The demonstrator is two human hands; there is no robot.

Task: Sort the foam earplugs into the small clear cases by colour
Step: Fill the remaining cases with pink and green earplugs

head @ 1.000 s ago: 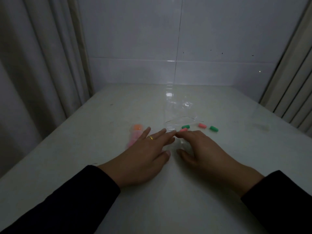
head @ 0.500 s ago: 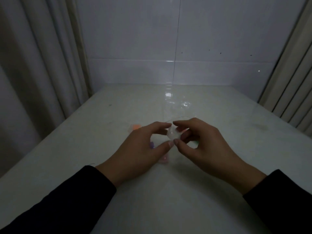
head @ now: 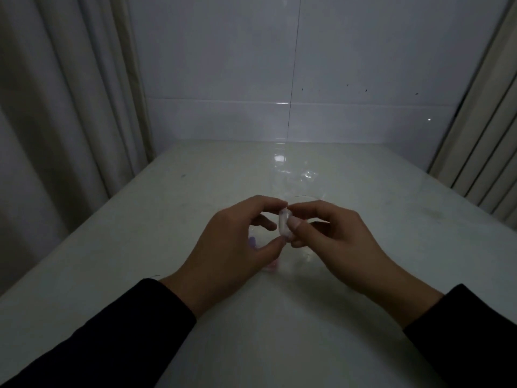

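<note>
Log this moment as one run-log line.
stage: handling case | left hand: pinches small clear case | right hand: pinches same case | case: lifted above table | contents: cannot tell

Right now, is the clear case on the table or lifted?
Lifted: both hands, left hand and right hand, pinch the clear case above the table.

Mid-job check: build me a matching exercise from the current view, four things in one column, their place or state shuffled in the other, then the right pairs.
Things
1. small clear case
2. left hand
3. purple earplug
4. table

Places or states
A. lies on the table, partly hidden behind the left hand
B. pale surface under both hands
C. held up between the fingertips of both hands
D. pinches the case from the left side, opposite the right hand

Pairs: 1-C, 2-D, 3-A, 4-B
</note>
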